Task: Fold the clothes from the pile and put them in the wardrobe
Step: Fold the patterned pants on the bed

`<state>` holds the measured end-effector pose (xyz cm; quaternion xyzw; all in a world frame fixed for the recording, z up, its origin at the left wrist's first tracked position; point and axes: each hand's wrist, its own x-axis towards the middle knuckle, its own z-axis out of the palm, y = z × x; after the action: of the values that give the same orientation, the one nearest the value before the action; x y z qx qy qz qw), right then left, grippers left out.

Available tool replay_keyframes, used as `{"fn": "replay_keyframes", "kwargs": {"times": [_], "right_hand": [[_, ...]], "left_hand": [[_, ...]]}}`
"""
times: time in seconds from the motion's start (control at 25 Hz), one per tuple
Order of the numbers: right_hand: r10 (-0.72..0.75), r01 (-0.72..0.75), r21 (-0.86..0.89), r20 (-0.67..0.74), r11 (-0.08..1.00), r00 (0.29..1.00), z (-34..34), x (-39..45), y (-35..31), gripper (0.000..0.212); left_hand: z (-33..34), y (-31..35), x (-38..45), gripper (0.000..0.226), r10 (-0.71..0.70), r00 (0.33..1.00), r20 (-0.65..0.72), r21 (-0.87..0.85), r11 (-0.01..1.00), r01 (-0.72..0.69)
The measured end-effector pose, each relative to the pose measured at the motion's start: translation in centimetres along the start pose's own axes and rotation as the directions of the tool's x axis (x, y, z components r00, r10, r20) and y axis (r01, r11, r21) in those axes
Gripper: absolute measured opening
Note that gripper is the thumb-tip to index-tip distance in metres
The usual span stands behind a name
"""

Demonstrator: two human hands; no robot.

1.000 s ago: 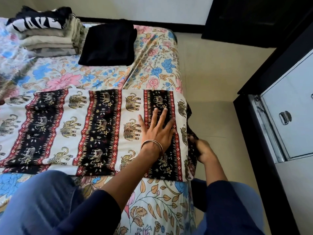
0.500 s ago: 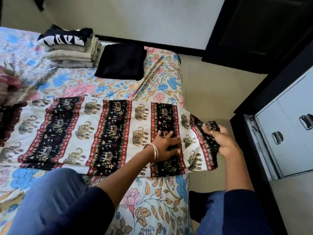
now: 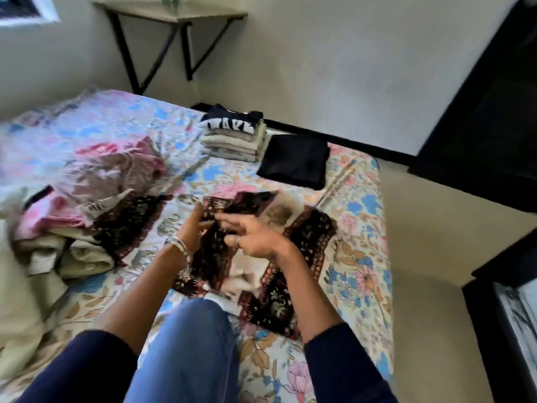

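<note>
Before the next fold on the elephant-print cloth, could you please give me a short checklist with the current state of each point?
1. Left hand on the elephant-print cloth: ok, it lies against the raised end.
2. Right hand has a firm grip on it: cannot tell, the picture is blurred and its fingers look loose.
3. Cloth lies flat for the fold: not ok, its middle is bunched and creased.
4. Cloth is free of the unfolded pile: not ok, its left end touches or runs under the pile.
5. Room by the folded stack and black folded garment: ok, bare bedsheet shows in front of them.
</note>
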<state>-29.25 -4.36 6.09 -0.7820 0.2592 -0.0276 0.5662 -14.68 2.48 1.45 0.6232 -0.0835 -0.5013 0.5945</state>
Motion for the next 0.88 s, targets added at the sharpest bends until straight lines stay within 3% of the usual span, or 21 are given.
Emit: {"fn": "replay_keyframes", "kwargs": {"times": [0.12, 0.24, 0.36, 0.44, 0.56, 0.64, 0.76, 0.88], "right_hand": [[0.221, -0.21, 0.083, -0.167, 0.974, 0.961, 1.3, 0.9, 3.1, 0.034], [0.362, -0.38, 0.031, -0.387, 0.924, 0.848, 0.4, 0.7, 6.7, 0.024], [0.347, -0.38, 0.035, -0.491, 0.924, 0.799, -0.3, 1.3, 7.8, 0.018], [0.294, -0.352, -0.009, -0.529, 0.936, 0.796, -0.2, 2.5, 7.6, 0.019], [0.072, -0.263, -0.219, -0.625, 0.94, 0.778, -0.2, 5.4, 6.8, 0.037], [-0.018, -0.27, -0.46, -0.531, 0.846, 0.847, -0.5, 7.8, 6.3, 0.063], [0.129, -0.27, -0.653, -0.257, 0.708, 0.958, -0.8, 11.3, 5.2, 0.096], [0.217, -0.273, -0.629, -0.166, 0.728, 0.962, -0.8, 14.4, 4.9, 0.09]], "left_hand": [[-4.5, -2.2, 0.8, 0.045, -0.053, 0.988, -0.149, 0.253, 0.963, 0.089], [-4.6, -3.0, 1.4, 0.065, 0.145, 0.983, -0.116, 0.532, 0.844, -0.062], [-4.0, -2.4, 2.2, 0.061, 0.263, 0.961, 0.09, 0.662, 0.704, -0.255], [-4.6, -2.1, 2.7, 0.049, 0.187, 0.953, 0.237, 0.606, 0.738, -0.296], [-6.1, -1.8, 2.7, 0.057, 0.126, 0.928, 0.349, 0.552, 0.773, -0.313], [-7.0, -1.8, 2.9, 0.07, 0.125, 0.925, 0.359, 0.583, 0.744, -0.327], [-8.2, -1.7, 3.0, 0.085, 0.173, 0.912, 0.372, 0.679, 0.619, -0.394], [-9.4, -0.8, 3.2, 0.088, 0.212, 0.891, 0.402, 0.703, 0.552, -0.449]]}}
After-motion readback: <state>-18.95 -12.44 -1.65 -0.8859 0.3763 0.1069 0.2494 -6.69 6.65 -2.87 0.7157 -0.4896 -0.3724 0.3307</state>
